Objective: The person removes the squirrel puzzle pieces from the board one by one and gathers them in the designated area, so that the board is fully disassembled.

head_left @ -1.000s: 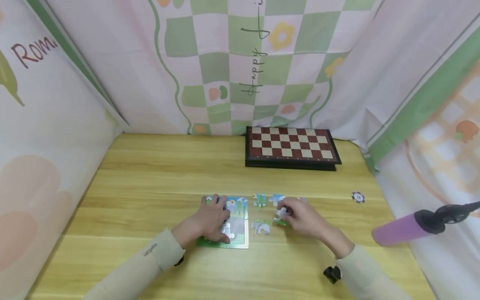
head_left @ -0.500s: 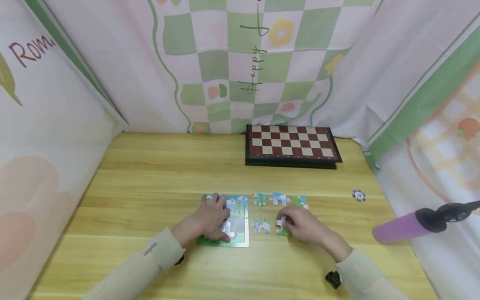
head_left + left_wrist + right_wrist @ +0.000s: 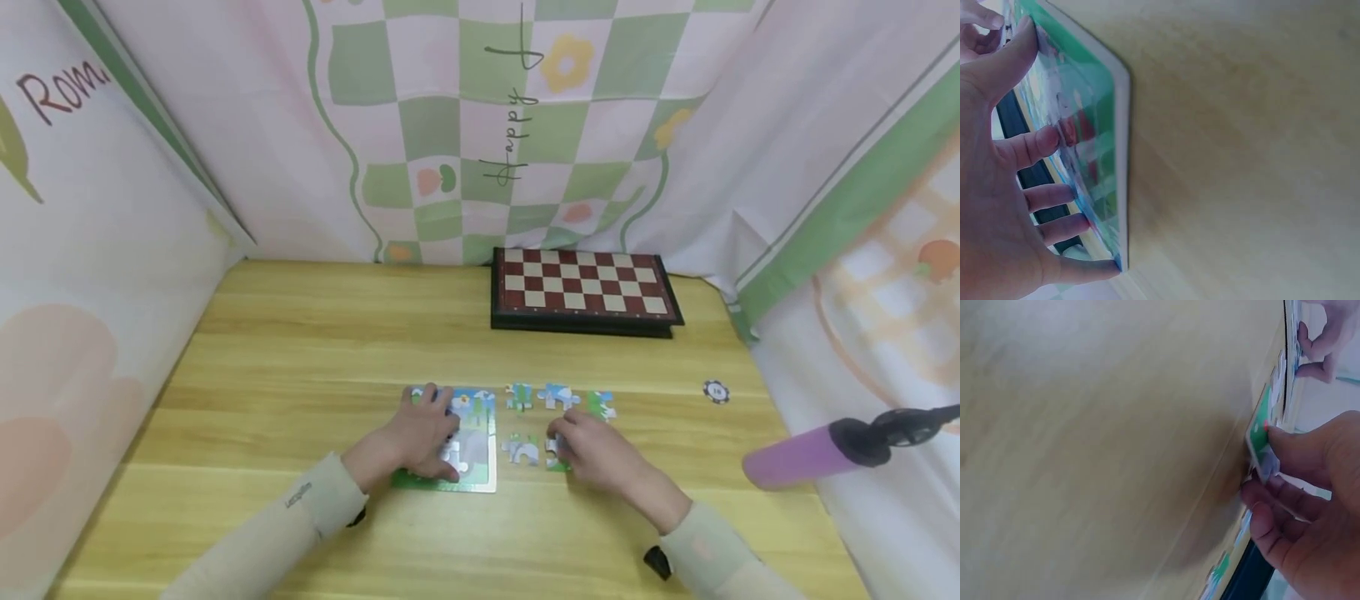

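Observation:
My left hand [image 3: 423,437] rests spread on a square jigsaw puzzle board [image 3: 481,425], its fingertips on the picture and covering much of its left part. In the left wrist view, the fingers lie across the glossy board [image 3: 1088,81] with its pale rim. My right hand [image 3: 596,450] pinches a green and grey puzzle piece [image 3: 556,461] between thumb and fingers, right of the board. The right wrist view has this piece [image 3: 1260,428] tilted, close over the wooden table. Beside it lies a loose grey and green piece [image 3: 521,450].
Behind the right hand lie three more loose pieces: one green and blue [image 3: 519,397], one blue [image 3: 558,396], one green and white [image 3: 601,404]. A folded chessboard [image 3: 585,287] stands at the back. A poker chip [image 3: 716,392] and a purple cylinder [image 3: 795,458] are at right.
My right hand has come down toward me and slightly left with its puzzle piece, uncovering the pieces behind it. The left hand keeps its place on the board.

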Tool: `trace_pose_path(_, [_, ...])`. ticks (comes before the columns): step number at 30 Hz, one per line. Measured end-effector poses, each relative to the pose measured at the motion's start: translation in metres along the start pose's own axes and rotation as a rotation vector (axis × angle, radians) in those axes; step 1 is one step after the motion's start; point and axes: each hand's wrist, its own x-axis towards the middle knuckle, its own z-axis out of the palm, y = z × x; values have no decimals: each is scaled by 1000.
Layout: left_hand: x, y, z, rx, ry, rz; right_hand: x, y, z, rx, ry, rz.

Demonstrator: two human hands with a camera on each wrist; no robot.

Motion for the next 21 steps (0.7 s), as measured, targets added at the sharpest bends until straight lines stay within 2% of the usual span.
trace_pose_path(7, [-3,-2,2,20,61,24,0,-5,2,-106,27,-16])
trace_pose_path(12, [-4,-2,3,31,81,27,0,-7,2,-143,29,-30])
trace_pose_path(16, [-4,-2,4,49,81,28,4,-15,-7,-135,45,-49])
trace_pose_path(21, [-4,-3,5,70,86,15,24,-40,-20,-51,51,-119])
